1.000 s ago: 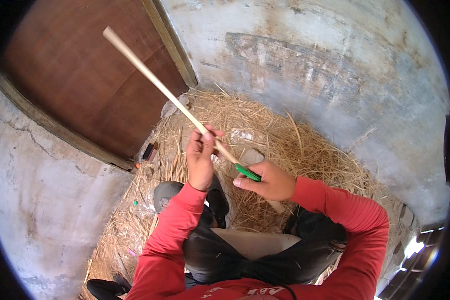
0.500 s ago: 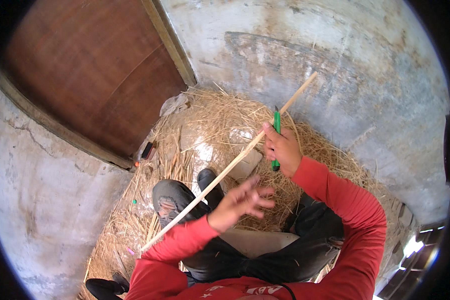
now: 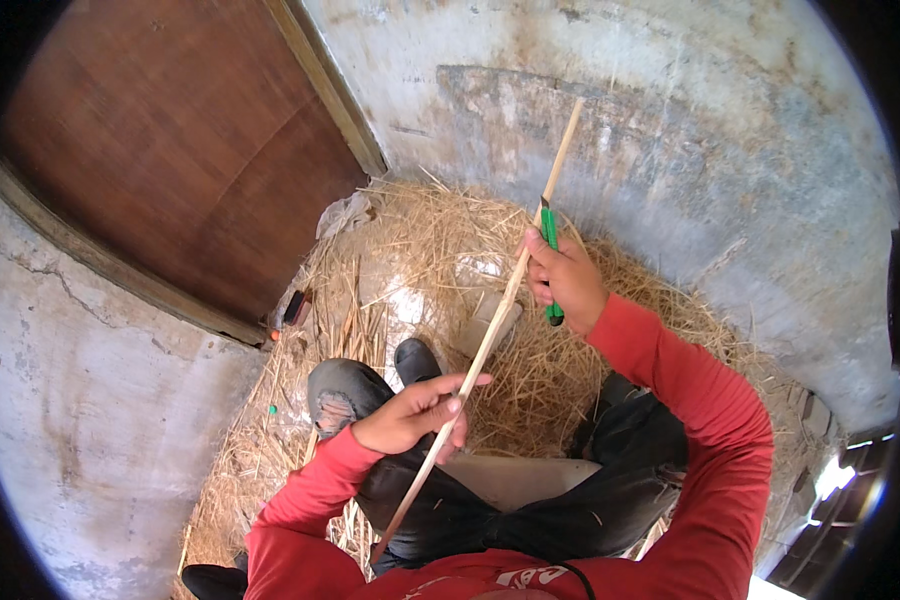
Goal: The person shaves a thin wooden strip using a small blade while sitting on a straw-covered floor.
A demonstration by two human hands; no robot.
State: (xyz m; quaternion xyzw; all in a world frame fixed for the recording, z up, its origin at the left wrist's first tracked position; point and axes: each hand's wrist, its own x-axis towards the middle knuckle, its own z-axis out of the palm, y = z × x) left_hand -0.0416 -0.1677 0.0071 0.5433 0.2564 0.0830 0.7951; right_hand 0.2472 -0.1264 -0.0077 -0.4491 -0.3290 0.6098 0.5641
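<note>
A long, thin, pale wooden strip (image 3: 500, 318) slants from near my lap up toward the far wall. My right hand (image 3: 573, 278) is closed around a green utility knife (image 3: 550, 232) and pinches the strip at the same spot. The dark blade of the knife points away from me and lies close against the strip; whether it touches cannot be made out. Lower down, my left hand (image 3: 408, 416) has the strip between its thumb and fingers, with one finger stretched out past it. The strip's near end reaches my red shirt.
Loose straw and shavings (image 3: 440, 230) cover the floor. A brown wooden door (image 3: 180, 150) stands at far left, beside weathered walls (image 3: 670, 150). A small dark object (image 3: 297, 307) lies by the door frame, and a pale block (image 3: 492, 325) rests in the straw.
My left hand, spread and blurred before, has moved left and closed on the strip. The strip has swung steeper, its far end going left and its near end right toward my lap.
</note>
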